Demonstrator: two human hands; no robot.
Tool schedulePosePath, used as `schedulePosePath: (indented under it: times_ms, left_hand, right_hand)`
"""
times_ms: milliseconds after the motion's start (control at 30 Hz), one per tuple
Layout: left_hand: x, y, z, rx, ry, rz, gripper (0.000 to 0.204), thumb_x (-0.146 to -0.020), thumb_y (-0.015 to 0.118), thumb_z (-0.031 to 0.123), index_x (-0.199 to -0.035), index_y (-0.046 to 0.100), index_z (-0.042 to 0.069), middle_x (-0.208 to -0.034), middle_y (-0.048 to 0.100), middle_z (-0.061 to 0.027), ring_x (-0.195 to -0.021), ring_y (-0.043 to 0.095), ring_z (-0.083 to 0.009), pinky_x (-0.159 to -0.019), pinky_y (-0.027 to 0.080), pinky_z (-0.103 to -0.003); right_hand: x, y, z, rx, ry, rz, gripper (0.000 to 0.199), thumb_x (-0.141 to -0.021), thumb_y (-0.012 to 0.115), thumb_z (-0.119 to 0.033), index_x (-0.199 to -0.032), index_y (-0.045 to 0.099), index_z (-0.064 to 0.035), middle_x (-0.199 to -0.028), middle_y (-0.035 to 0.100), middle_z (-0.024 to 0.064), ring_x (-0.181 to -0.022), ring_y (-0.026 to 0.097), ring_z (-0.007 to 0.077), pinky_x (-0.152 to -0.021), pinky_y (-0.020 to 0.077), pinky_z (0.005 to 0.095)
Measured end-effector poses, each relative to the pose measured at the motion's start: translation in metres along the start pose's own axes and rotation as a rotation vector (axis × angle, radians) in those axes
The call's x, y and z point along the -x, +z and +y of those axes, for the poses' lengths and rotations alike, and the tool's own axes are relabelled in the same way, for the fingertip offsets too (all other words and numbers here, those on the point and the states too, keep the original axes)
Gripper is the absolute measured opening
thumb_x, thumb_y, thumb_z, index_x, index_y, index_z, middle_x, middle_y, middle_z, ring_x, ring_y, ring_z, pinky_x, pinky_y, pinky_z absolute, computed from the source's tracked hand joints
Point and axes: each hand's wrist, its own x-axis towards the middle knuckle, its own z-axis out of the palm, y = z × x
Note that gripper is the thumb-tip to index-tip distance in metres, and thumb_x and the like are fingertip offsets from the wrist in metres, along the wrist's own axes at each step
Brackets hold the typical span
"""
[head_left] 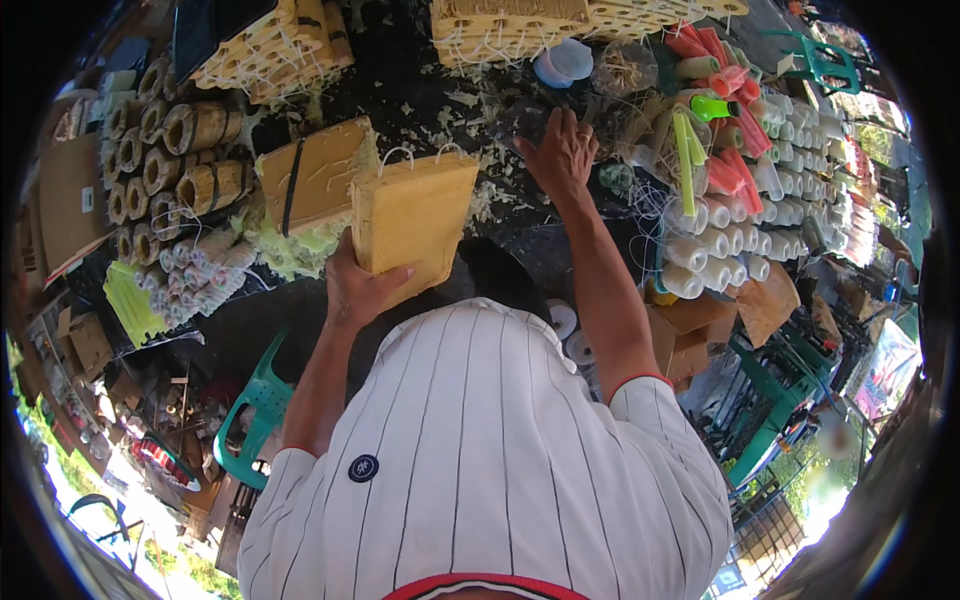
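My left hand (pixel 362 288) is closed on the lower left edge of a thick yellow block (pixel 415 222), which looks like foam. Its thumb lies across the front face, and the other fingers are hidden behind. Two white cord loops (pixel 398 156) stick out of the block's top edge. My right hand (pixel 563 155) reaches over the dark table with its fingers stretched out, beside a see-through plastic thing (pixel 522 120) whose kind I cannot make out. Left of the held block, a yellow-brown slab (pixel 318 175) with a dark strap leans on the table.
Hollow yellow tubes (pixel 205 128) are stacked at left, above bundled plastic-wrapped rolls (pixel 205 262). Perforated yellow blocks (pixel 512 28) stand at the back near a blue-white tub (pixel 563 64). White and red rolls (pixel 735 185) fill the right side. Pale scraps litter the table. A green chair (pixel 252 412) stands left.
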Motion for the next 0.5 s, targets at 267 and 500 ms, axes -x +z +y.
schedulePosePath:
  times_ms: [267, 500]
  left_hand:
    - [0.020, -0.016, 0.014, -0.209, -0.118, 0.096, 0.056, -0.071, 0.089, 0.014, -0.117, 0.063, -0.002, -0.105, 0.076, -0.0214, -0.098, 0.077, -0.0344, -0.086, 0.059, -0.041]
    - [0.034, -0.023, 0.010, -0.264, -0.136, 0.065, 0.055, -0.072, 0.088, 0.015, -0.117, 0.061, -0.002, -0.101, 0.075, -0.0257, -0.096, 0.076, -0.0410, -0.084, 0.060, -0.043]
  right_hand:
    - [-0.021, 0.038, 0.023, 0.054, 0.009, 0.053, 0.037, -0.088, 0.079, -0.037, -0.111, 0.075, -0.0082, -0.122, 0.067, 0.0128, -0.122, 0.055, 0.0358, -0.105, 0.0389, 0.0523]
    - [-0.060, 0.018, 0.045, 0.029, -0.139, 0.014, 0.021, -0.093, 0.074, -0.023, -0.108, 0.077, -0.0096, -0.107, 0.076, 0.0127, -0.113, 0.065, 0.0343, -0.102, 0.0427, 0.0510]
